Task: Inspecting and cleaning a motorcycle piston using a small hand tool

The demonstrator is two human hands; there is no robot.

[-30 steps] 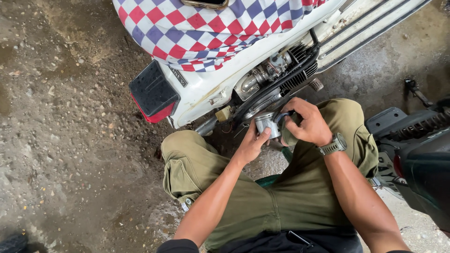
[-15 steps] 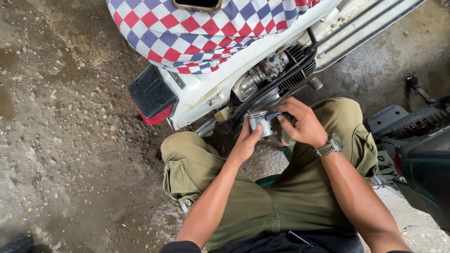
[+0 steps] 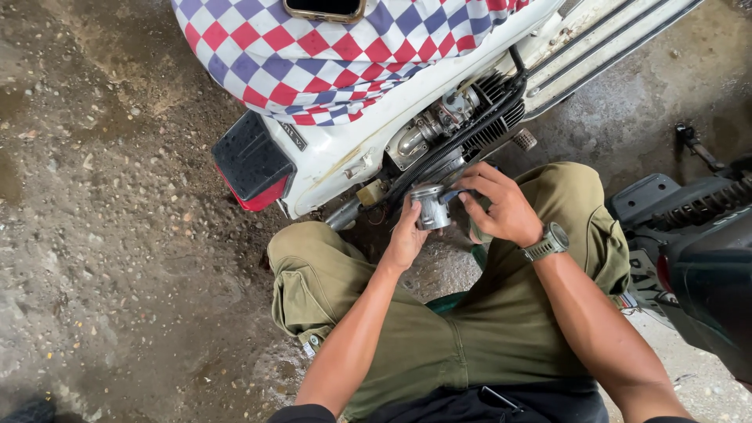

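I crouch beside a white motorbike [image 3: 407,117], knees in olive trousers on either side of my arms. A small grey metal cylinder part [image 3: 430,207] sits between my hands, just below the bike's exposed engine [image 3: 439,129]. My left hand [image 3: 406,236] cups the part from the left and below. My right hand [image 3: 501,205], with a grey wristwatch, pinches the part's right side, where something small and blue shows at the fingertips. A black hose [image 3: 470,135] runs across the engine above the part.
A red, white and purple checked cloth [image 3: 329,55] covers the bike's seat, with a phone [image 3: 325,8] lying on top. The red tail light [image 3: 251,168] sticks out left. A dark second motorbike [image 3: 697,243] stands close on my right. Gravelly wet ground lies left.
Both hands have kept hold of the metal part and moved it slightly upward, closer to the engine. My view has shifted a little; the bike has not moved.
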